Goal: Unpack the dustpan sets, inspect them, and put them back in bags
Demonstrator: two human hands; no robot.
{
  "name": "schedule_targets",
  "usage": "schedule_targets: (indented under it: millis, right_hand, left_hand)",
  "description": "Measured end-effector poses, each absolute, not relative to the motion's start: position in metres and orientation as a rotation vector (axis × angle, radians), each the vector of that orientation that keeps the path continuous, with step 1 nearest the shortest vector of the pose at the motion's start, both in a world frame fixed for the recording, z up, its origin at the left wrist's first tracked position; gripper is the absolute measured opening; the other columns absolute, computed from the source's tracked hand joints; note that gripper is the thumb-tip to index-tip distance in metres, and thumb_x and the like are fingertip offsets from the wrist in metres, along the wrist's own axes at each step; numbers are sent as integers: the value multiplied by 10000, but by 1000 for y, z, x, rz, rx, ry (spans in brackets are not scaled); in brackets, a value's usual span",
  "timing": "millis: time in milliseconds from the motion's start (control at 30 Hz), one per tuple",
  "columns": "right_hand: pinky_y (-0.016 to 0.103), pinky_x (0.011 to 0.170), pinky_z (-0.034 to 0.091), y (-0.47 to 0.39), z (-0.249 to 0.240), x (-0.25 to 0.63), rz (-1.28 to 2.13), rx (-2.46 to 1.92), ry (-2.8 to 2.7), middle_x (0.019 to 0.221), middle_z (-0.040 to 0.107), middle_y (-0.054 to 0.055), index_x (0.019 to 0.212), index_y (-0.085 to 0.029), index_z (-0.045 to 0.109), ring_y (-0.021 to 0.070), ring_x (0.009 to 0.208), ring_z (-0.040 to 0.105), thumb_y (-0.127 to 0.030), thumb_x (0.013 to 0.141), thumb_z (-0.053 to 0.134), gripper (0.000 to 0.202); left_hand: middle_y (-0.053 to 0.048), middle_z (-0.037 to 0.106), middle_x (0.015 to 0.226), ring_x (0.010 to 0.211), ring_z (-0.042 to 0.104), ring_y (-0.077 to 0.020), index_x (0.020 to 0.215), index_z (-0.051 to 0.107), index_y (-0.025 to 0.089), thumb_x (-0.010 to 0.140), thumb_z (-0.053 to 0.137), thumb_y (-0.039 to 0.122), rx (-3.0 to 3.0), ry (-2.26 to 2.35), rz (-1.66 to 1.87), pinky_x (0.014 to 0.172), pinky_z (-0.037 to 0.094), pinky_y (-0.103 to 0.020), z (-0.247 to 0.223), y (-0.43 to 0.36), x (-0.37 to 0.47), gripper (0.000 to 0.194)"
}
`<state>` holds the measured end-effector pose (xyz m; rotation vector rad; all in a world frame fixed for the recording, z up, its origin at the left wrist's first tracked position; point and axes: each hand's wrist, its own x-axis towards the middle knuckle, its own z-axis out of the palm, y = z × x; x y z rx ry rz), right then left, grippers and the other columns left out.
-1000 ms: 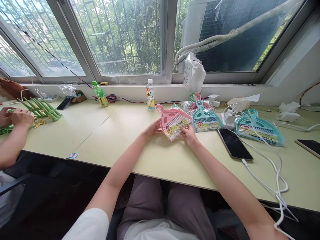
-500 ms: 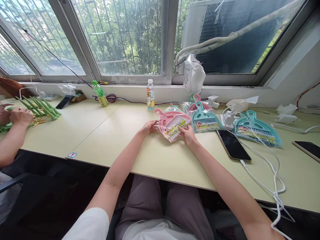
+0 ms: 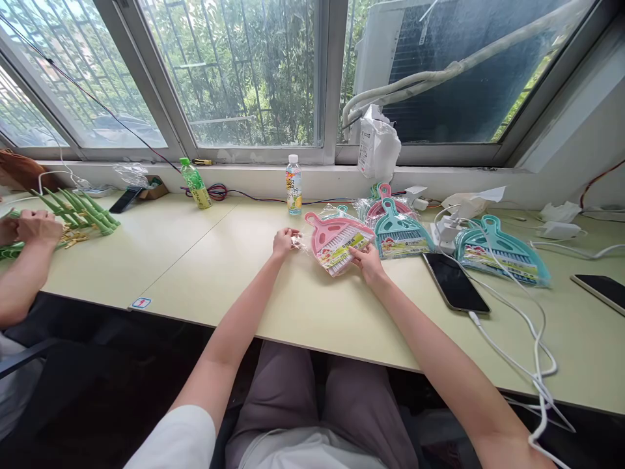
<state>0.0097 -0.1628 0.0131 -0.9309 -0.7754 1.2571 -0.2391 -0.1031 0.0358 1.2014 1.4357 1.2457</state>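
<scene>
Leftward, away from the pink dustpan, the left hand [image 3: 284, 241] had shifted since the earlier frame, and its fingers were closed on the crinkled clear plastic wrap [image 3: 305, 243] at that side. Held at its lower right by the right hand [image 3: 368, 262], the pink plastic dustpan with a white-bristled brush and a yellow printed label [image 3: 332, 240] was tilted just above or on the pale yellow-green tabletop [image 3: 229, 277]; which of the two could not be told. Just right of the pink dustpan lay a wrapped teal plastic dustpan set [image 3: 401, 229], and farther right, beyond a white plug adapter [image 3: 446, 233], a second wrapped teal set [image 3: 505, 255]. Nearer the wearer than that adapter was a black-screened smartphone [image 3: 456, 284]. Behind the pink dustpan, to its left, a clear drink bottle with a white cap [image 3: 293, 187] stood upright.
</scene>
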Motion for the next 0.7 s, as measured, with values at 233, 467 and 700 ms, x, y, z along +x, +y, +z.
schedule_targets:
  millis: [233,467,700]
  right_hand:
    - [343,726,639,-165,18,13,1352,-927,-925,917,736,28,945,-218,634,200,795,720,-129,619,824,388]
    - [311,633,620,-179,21,-2,1518,-909,-1203,942,752,66,1016,-199,664,218,788,725,-241,625,841,431]
    - [323,660,619,-176,21,1,1488,-900,-1180,950,753,58,1042,-213,663,215,793,723,-240,622,842,457]
  left_hand:
    - [-71,654,1227,1116,603,-218,1124,607,240,955,404,411,1527,1836,1645,957,426,-337,54,-118,-241,314]
    - [-97,704,987,1043,585,-294,936,713,227,866,609,432,1898,1643,1217,1124,212,-449,53,-128,-221,241]
    - [-103,629,1049,1136,476,-309,1007,726,261,881,606,358,1958,1920,1242,1014,316,-434,55,-124,-228,198]
